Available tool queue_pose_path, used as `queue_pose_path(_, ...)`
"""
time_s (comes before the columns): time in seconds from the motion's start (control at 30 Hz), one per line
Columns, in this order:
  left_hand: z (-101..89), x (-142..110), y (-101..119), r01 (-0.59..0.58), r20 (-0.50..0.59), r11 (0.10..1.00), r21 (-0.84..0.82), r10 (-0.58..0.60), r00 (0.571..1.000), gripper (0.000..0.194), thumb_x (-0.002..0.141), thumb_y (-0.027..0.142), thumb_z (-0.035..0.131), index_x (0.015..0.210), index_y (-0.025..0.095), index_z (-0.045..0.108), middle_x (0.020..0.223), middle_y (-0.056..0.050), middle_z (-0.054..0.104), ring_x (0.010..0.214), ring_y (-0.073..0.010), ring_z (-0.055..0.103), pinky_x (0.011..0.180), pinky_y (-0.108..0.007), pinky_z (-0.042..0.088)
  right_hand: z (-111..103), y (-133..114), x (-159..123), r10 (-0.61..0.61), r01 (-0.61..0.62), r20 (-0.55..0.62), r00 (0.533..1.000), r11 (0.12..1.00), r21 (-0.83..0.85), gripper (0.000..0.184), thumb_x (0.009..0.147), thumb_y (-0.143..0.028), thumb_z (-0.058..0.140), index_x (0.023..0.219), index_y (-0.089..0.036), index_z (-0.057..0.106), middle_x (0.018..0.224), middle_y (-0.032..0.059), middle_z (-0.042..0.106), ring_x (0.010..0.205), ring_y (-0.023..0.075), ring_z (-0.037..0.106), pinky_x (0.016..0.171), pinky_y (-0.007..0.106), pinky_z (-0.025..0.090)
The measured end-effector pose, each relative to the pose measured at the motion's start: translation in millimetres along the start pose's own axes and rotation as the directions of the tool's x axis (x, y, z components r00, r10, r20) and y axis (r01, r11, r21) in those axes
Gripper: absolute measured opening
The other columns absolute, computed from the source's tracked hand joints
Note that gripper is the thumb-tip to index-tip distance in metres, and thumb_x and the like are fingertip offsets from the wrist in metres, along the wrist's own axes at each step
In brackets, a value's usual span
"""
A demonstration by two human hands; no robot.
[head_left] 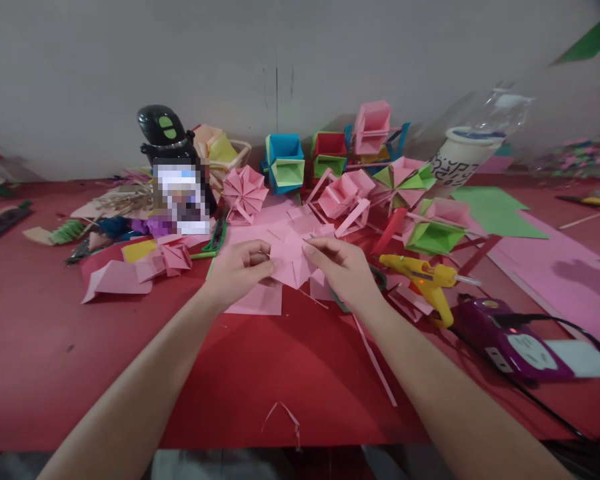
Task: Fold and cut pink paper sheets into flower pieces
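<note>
A folded piece of pink paper (291,257) with visible creases is held up between my two hands, above the middle of the red table. My left hand (243,270) pinches its left edge between thumb and fingers. On the right side, my right hand (341,265) grips the same paper with thumb and forefinger. Flat beneath them lies a pink paper sheet (255,301). The dark handles of what looks like scissors (379,280) show partly behind my right hand.
A yellow glue gun (425,277) lies right, beside a purple power strip (517,347) with black cables. Folded paper boxes (285,163) and a pink paper pinwheel shape (245,193) stand behind. A phone (183,200) leans on a black holder; a white cup (463,160) stands back right.
</note>
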State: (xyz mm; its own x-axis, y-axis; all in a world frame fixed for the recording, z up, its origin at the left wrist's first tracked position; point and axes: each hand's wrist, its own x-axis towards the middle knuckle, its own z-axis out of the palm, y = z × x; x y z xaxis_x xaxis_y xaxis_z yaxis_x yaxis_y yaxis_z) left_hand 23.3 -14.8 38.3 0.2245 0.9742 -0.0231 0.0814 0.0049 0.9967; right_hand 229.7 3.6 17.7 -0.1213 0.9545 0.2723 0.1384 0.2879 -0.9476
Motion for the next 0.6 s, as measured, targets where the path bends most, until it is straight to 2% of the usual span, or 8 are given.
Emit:
queue_pose_path(0.07,3.7,-1,1,0.002,0.037,1.0,0.03,-0.004,0.999,0.019,0.078,0.03,0.077,0.086,0.016,0.065,0.075,0.001,0.063,0.072,-0.0141,0.066,0.071,-0.03,0.064,0,1,0,0.014,-0.014,-0.006,1.0,1.0,0.009,0.022,0.086,-0.037,0.073,0.099,-0.02,0.078,0.098,0.0057,0.077,0.09,0.0201,0.068,0.084,0.035,0.054)
queue_pose_path(0.17,9.8,-1,-3,0.023,-0.019,1.0,-0.012,-0.023,1.0,0.029,0.077,0.025,0.079,0.102,0.018,0.067,0.078,0.001,0.066,0.072,-0.013,0.065,0.068,-0.028,0.063,-1,-1,-2,-0.015,0.015,-0.006,1.0,0.997,-0.073,0.022,0.087,-0.034,0.072,0.105,-0.021,0.079,0.105,0.007,0.078,0.096,0.0218,0.07,0.086,0.036,0.055)
queue_pose_path(0.27,13.6,1,-7,0.088,-0.063,0.993,-0.079,-0.093,0.994,0.03,0.077,0.022,0.078,0.104,0.018,0.066,0.069,0.003,0.064,0.066,-0.0116,0.064,0.065,-0.026,0.063,-1,-2,-4,-0.132,0.131,0.01,0.991,0.969,-0.21,0.022,0.091,-0.031,0.067,0.109,-0.024,0.078,0.11,0.0069,0.075,0.094,0.0208,0.069,0.081,0.035,0.056)
queue_pose_path(0.37,15.5,1,-9,0.115,-0.109,0.99,-0.082,-0.124,0.986,0.032,0.077,0.019,0.077,0.107,0.017,0.065,0.068,0.003,0.063,0.067,-0.0126,0.065,0.064,-0.027,0.064,-1,-1,-4,-0.268,0.271,0.056,0.962,0.91,-0.313,0.022,0.094,-0.028,0.064,0.112,-0.024,0.076,0.111,0.0082,0.072,0.091,0.0203,0.068,0.081,0.036,0.056)
queue_pose_path(0.5,18.3,1,-7,0.091,-0.153,0.995,-0.035,-0.095,0.984,0.04,0.075,0.018,0.077,0.113,0.018,0.064,0.075,0.0,0.063,0.076,-0.0162,0.069,0.064,-0.028,0.065,-1,2,-3,-0.404,0.401,0.083,0.911,0.819,-0.411,0.019,0.094,-0.027,0.065,0.11,-0.024,0.076,0.11,0.0098,0.068,0.105,0.0248,0.065,0.096,0.043,0.052)
queue_pose_path(0.6,19.7,0,-7,0.062,-0.148,0.998,-0.004,-0.062,0.987,0.048,0.076,0.015,0.073,0.122,0.02,0.062,0.082,0.0,0.059,0.079,-0.0156,0.068,0.064,-0.028,0.065,0,1,-4,-0.445,0.439,0.094,0.89,0.787,-0.434,0.017,0.094,-0.025,0.065,0.107,-0.023,0.075,0.105,0.0097,0.067,0.103,0.0251,0.064,0.094,0.042,0.051)
